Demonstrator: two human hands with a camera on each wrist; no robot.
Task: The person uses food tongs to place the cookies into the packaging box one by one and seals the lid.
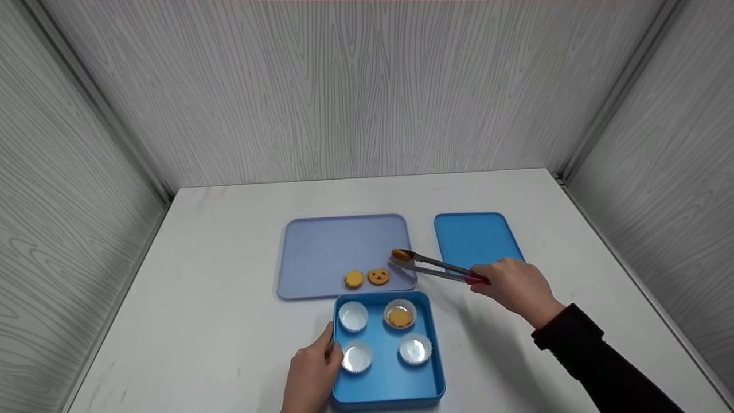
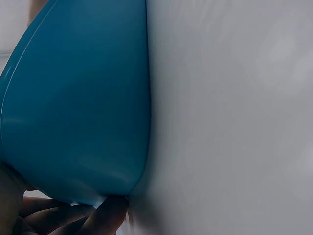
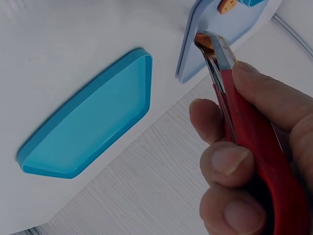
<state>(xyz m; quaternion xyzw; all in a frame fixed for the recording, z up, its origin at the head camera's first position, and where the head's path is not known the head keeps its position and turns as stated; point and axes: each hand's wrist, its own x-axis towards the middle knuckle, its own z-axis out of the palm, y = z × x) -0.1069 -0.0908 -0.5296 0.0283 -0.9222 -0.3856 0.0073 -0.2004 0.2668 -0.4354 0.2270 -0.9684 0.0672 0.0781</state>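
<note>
My right hand (image 1: 516, 287) grips metal tongs (image 3: 257, 142) by their red handles. Between the tong tips is an orange-brown cookie (image 1: 400, 256), held over the right side of the lavender tray (image 1: 321, 246). A bear-face cookie (image 1: 378, 276) and a yellow cookie (image 1: 354, 279) lie near that tray's front edge. With thumb and fingers at its left wall, my left hand (image 1: 312, 370) holds a blue box (image 1: 390, 384). Inside stand several white paper cups (image 1: 356, 357); the back right one contains a yellow star-like cookie (image 1: 399, 316).
A blue shallow lid or tray (image 1: 476, 235) lies at the back right, beside the lavender tray. Pale wood-grain panels (image 1: 344, 86) enclose the white table (image 1: 200, 287) at the back and both sides.
</note>
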